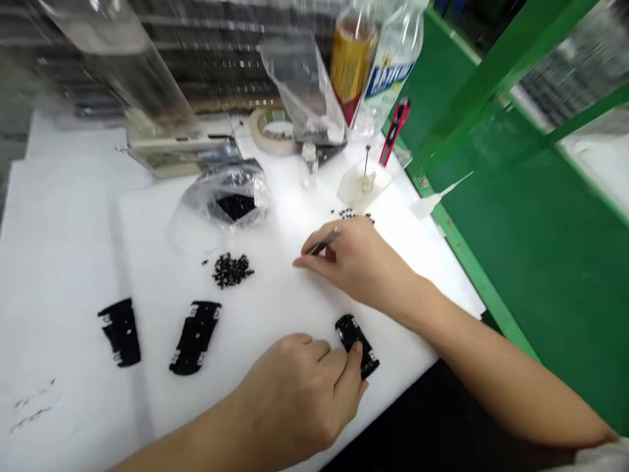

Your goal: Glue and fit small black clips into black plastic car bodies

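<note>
My left hand [307, 387] is closed on a small black plastic plate [350, 330] near the table's front edge, its thumb pressing on the plate's face. Silvery bits show along that plate's edges. In my right hand [356, 259], pinched between thumb and fingers, is a pair of metal tweezers [327, 241]; the tips are hidden. A heap of tiny black parts [232, 270] lies left of my right hand. Two similar plates, a left one [122, 332] and a nearer one [196, 337], lie to the left. More tiny black pieces [350, 214] are scattered just beyond my right hand.
A clear plastic bag [230, 196] with black contents lies behind the heap. Farther back are a tape roll [263, 134], bottles [393, 69] and a red cutter knife [394, 131]. A pin stands on a small pad [352, 190]. A green panel [531, 216] borders the right.
</note>
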The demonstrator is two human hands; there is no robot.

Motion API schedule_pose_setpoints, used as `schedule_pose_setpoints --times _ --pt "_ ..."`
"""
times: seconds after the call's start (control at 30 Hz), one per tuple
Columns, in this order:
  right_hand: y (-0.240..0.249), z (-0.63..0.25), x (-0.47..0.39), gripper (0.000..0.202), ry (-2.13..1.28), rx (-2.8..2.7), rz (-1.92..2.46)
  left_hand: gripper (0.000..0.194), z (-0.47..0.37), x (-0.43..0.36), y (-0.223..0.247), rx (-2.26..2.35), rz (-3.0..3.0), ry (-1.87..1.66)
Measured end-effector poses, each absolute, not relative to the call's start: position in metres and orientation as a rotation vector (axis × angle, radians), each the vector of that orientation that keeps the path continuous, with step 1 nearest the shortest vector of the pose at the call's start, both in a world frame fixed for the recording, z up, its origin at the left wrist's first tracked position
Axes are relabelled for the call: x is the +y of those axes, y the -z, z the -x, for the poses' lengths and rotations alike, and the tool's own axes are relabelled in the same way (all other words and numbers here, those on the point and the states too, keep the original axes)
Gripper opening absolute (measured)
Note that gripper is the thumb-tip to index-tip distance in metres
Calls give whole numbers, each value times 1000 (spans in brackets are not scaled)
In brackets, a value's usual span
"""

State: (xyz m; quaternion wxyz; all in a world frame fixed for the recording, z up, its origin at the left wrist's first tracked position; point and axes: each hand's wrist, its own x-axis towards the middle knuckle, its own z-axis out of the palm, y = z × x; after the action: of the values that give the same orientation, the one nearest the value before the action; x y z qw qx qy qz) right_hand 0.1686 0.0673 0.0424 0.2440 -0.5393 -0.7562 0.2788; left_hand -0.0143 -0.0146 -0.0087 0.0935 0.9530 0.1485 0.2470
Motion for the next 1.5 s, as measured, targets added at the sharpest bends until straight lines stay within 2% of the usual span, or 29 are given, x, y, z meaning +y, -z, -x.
schedule_pose_setpoints --times 0.13,0.3,0.4,0.63,0.8,0.87,1.0,1.07,1.33,1.5 --pt "-59 -191 63 42 -710 -2032 1583 28 14 -16 13 473 -2865 -741" --pt "-76 -232 90 29 -177 -1680 1550 25 13 -16 13 463 -2883 -799" --pt "-74 -238 119 18 -77 -1784 1477 23 13 -17 14 487 -2889 -801" --pt "-64 -245 117 18 56 -1812 1283 27 15 -17 20 456 -2915 -798" --pt "-54 -242 59 13 329 -1197 1155 28 14 -17 18 426 -2918 -786" --pt "-43 -232 20 14 211 -1061 1193 27 14 -16 15 428 -2912 -779" --pt "-16 -211 -51 6 -298 -975 1397 19 13 -15 10 432 -2853 -751" --pt "-5 -206 -71 4 -420 -925 1462 17 12 -14 8 432 -2828 -738" --pt "9 -207 -78 19 -254 -1073 1462 18 13 -11 5 425 -2793 -697" --pt "9 -205 -79 20 -208 -1129 1484 19 12 -10 4 420 -2797 -702"
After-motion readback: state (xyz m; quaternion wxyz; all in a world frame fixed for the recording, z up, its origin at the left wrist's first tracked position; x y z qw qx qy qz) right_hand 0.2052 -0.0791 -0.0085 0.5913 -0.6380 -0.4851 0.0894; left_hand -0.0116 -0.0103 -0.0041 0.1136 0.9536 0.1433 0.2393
